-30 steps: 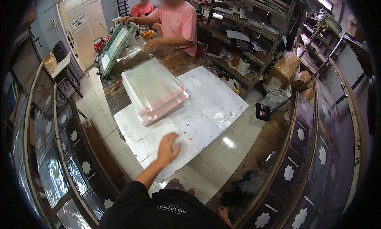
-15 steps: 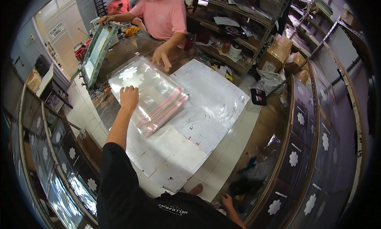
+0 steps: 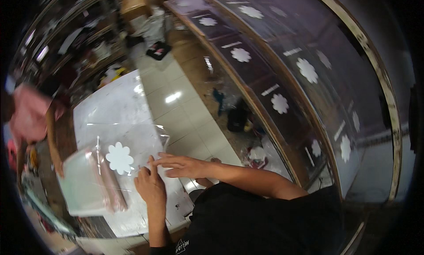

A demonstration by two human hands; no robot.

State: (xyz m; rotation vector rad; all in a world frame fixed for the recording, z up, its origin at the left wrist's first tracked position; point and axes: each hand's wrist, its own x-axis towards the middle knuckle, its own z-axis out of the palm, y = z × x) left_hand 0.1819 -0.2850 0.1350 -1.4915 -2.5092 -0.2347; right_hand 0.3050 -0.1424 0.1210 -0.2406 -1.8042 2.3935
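Observation:
A clear plastic bag (image 3: 141, 142) printed with a white flower shape and a white line of print is spread in front of me, above the white-covered table. My left hand (image 3: 151, 186) is closed on its near edge, the index finger stretched upward. Coming in from the right, my right hand (image 3: 185, 166) has its fingers stretched out, their tips close to the left fingertips and the bag's edge. Whether the right fingers touch the film is not plain. Behind the bag, to the left, lies a stack of clear bags (image 3: 84, 184) with pinkish edge strips.
A co-worker in a pink shirt (image 3: 31, 111) stands at the left, one hand by the stack. A framed screen (image 3: 48, 213) is at lower left. Slanted wooden-framed racks (image 3: 251, 87) on the right hold printed bags. Tiled floor (image 3: 176, 109) lies between table and racks.
My view has swung right toward the racks. The left hand has come off the stack with a printed bag, and the right hand has come up beside it.

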